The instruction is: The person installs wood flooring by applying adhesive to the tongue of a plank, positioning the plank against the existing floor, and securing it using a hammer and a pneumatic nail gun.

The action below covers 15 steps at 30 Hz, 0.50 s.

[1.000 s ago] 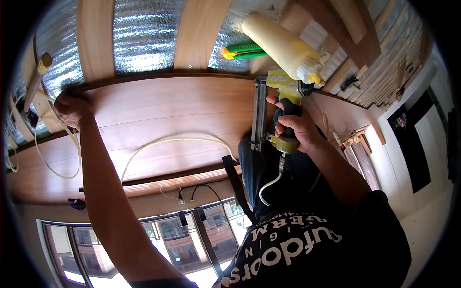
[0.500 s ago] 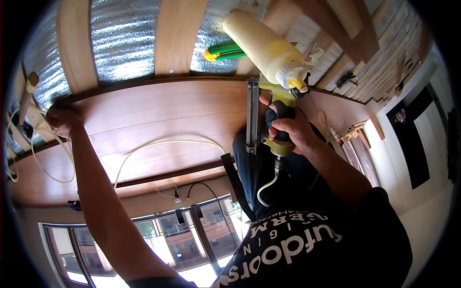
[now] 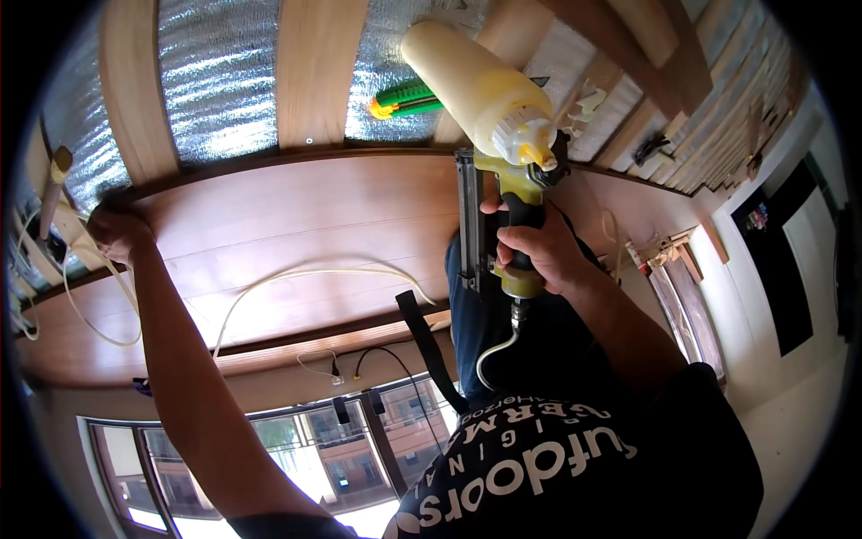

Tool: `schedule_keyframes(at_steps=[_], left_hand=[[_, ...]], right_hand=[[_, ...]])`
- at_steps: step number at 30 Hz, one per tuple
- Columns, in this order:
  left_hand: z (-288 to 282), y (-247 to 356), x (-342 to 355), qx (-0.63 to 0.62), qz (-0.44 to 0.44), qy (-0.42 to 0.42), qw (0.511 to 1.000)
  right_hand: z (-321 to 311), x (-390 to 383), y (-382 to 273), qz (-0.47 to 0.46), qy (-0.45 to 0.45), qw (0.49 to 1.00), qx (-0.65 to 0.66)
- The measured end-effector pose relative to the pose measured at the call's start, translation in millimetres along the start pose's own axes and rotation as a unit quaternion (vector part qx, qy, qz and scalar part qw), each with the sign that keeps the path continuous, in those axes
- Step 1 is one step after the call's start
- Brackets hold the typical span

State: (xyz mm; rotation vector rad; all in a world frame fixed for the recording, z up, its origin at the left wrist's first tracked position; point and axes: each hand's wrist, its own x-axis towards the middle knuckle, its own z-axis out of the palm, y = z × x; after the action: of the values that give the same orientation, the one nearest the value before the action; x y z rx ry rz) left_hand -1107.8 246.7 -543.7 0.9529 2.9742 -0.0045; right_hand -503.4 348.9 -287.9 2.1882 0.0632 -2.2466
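Note:
My right hand (image 3: 543, 247) is wrapped round the black grip of a yellow-green nail gun (image 3: 519, 280), its dark magazine upright on the left side. A pale air hose (image 3: 492, 357) runs from the base of its handle. Far to the left, my left hand (image 3: 121, 235) is curled at the far edge of a reddish-brown wooden plank (image 3: 305, 211); its fingertips are in shadow. A cream squeeze bottle (image 3: 467, 76) with a yellow-smeared nozzle lies just beyond the nail gun and hides part of its head. Partly behind the bottle is a green utility knife (image 3: 404, 99) with a yellow end.
Wooden battens (image 3: 321, 72) cross shiny silver foil (image 3: 218, 90) beyond the planks. A hammer-like wooden handle (image 3: 56, 180) and loops of pale hose (image 3: 296, 269) lie at left and across the planks. Windows (image 3: 350, 458) stand along the near side, and a white wall (image 3: 750, 296) at right.
The view has shifted slightly, with the bottle and knife a little further left in it. The nail gun sits slightly higher in view. My left hand keeps its place at the plank edge.

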Motion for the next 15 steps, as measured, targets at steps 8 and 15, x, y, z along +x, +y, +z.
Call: schedule_keyframes(at_steps=[8,15], left_hand=[[8,-18,10,0.036,0.003,-0.008,0.999],[9,-12,8,0.012,-0.012,0.010,1.000]], right_hand=[[-18,1,0,0.000,-0.014,1.000,0.010],[-29,0,-8,0.015,-0.015,1.000,-0.004]])
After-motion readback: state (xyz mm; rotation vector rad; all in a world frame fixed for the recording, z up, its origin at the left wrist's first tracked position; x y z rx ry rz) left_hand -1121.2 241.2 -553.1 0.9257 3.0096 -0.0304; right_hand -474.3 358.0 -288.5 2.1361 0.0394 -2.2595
